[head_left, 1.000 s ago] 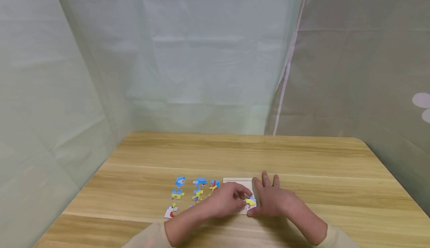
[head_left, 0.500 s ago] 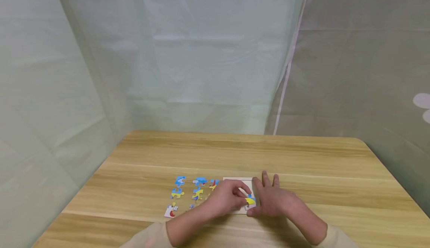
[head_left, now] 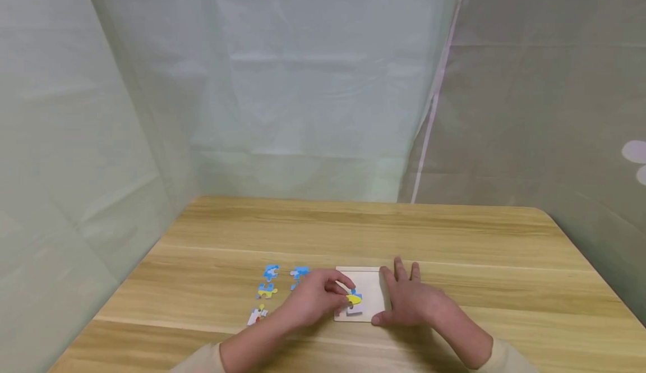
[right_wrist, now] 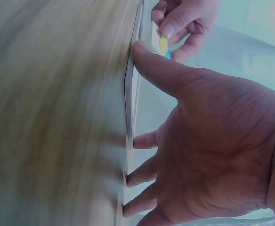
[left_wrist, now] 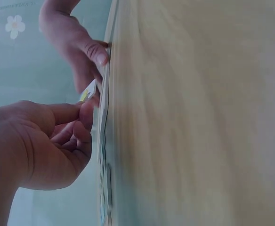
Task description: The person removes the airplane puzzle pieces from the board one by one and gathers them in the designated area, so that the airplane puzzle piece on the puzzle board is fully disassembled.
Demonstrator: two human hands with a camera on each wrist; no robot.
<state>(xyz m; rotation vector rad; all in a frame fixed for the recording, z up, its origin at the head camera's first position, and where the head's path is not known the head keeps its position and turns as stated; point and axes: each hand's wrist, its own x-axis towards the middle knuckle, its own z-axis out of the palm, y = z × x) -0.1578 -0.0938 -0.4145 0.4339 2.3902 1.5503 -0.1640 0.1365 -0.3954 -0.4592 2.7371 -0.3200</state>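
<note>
Between thumb and fingertips my left hand [head_left: 317,300] pinches a yellow, blue and white jigsaw piece [head_left: 355,301], raised over a pale square puzzle tray [head_left: 372,289]. The left wrist view shows the piece [left_wrist: 89,90] tilted above the tray's surface. My right hand [head_left: 411,300] lies spread at the tray's right edge, its thumb at the near corner and its other fingers straight. In the right wrist view, the thumb of the right hand [right_wrist: 208,136] rests on the tray rim [right_wrist: 128,89]. The left forearm and hand hide part of the loose pieces.
Left of the tray lie several loose jigsaw pieces, among them a blue one [head_left: 271,272], a yellow and blue one [head_left: 266,291] and a white one with red [head_left: 257,314]. The wood-grain table [head_left: 454,238] reaches back to hanging cloth [head_left: 323,98].
My left hand has moved left with the jigsaw piece, from the tray's right edge to over its middle, covering more of the loose pieces. The right hand has stayed in place.
</note>
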